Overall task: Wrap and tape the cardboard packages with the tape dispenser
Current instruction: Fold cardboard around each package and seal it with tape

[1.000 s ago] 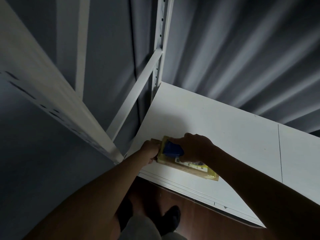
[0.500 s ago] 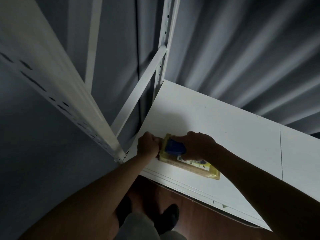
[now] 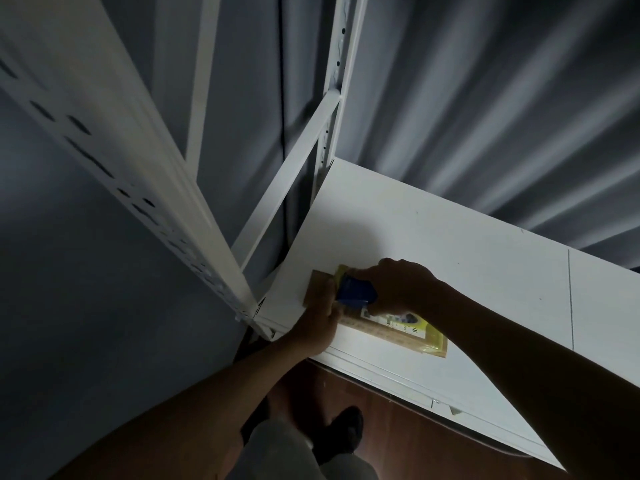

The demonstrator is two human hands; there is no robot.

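white shelf (image 3: 450, 244) (dim room) | right hand (image 3: 398, 285) grips tape dispenser (image 3: 356, 292) | left hand (image 3: 318, 327) seemingly flat on package (image 3: 391, 332)

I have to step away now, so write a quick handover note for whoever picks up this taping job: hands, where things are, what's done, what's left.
Right hand grips the blue tape dispenser, set on the near-left end of the cardboard package.
Left hand presses that end down flat.
Package lies flat near the front left corner of the white shelf.
Done: yellow tape already covers part of the package.
Left: finish this strip; whether other sides are taped cannot be seen.
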